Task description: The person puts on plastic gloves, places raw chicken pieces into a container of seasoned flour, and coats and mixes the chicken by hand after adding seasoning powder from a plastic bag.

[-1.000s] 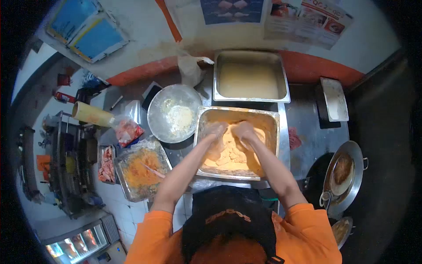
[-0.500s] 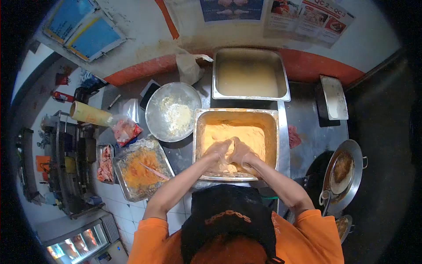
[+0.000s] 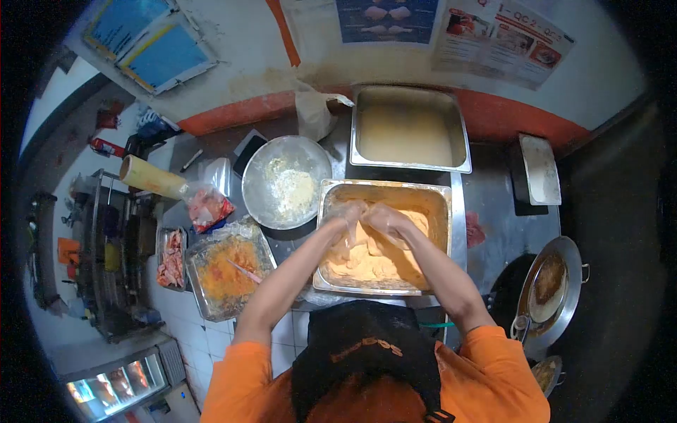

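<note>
A deep metal pan of orange-tinted breading flour lies straight in front of me. Both hands are inside it near its far wall, close together and in thin clear gloves. My left hand is curled down at the flour on the left side. Beside it, my right hand is bent inward with its fingers curled. Motion and the gloves blur the fingertips, and whatever they grip is hidden. Behind this pan stands a second metal pan of cloudy liquid.
Left of the pan sit a round bowl with white flour, a tray of orange seasoning, bagged raw meat and a meat container. At right are a wok of oil and a narrow metal container.
Both hands have moved away from me, from the pan's near half to its far part. The flour nearer me now shows, heaped and uneven. The camera view has shifted slightly.
</note>
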### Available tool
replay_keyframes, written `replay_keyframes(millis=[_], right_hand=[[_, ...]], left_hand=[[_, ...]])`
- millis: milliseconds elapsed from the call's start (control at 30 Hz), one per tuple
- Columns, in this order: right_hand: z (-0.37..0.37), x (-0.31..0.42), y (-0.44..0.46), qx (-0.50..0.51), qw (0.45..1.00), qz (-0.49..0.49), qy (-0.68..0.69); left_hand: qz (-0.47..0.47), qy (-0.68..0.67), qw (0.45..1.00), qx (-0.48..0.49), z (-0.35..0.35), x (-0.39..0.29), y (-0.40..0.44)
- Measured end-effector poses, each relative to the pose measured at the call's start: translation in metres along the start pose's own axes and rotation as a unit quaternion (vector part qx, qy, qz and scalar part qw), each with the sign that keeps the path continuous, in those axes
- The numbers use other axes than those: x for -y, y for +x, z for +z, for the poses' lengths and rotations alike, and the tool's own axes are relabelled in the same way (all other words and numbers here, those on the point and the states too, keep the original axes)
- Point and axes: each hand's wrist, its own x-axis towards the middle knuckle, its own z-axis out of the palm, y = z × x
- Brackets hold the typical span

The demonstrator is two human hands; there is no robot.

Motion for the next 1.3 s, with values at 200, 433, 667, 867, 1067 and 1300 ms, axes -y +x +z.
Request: replay_keyframes(millis=[200, 433, 667, 867, 1067, 1300], right_hand=[[-0.021, 0.047, -0.104, 0.117, 0.975, 0.073, -0.175], [0.035, 0.033, -0.089, 0.003, 0.997, 0.075, -0.019], [-0.045, -0.004, -0.057, 0.027, 0.996, 0.083, 0.018], [-0.008, 0.017, -0.026, -0.03, 0.999, 0.009, 0.025], [0.003, -0.027, -0.064, 0.122, 0.981, 0.015, -0.149], [0.047, 0.0, -0.054, -0.014, 1.0, 0.015, -0.023]], left_hand=[[0.148, 0.334, 0.921, 0.138, 0.01, 0.063, -0.014], [0.118, 0.165, 0.979, 0.024, 0.058, 0.109, 0.041], [-0.036, -0.298, 0.949, 0.095, -0.005, 0.072, 0.033], [0.045, 0.067, 0.997, -0.016, 0.026, 0.028, 0.031], [0.119, 0.426, 0.884, 0.151, 0.01, 0.082, 0.004], [-0.084, -0.038, 0.991, 0.099, 0.046, 0.045, -0.011]])
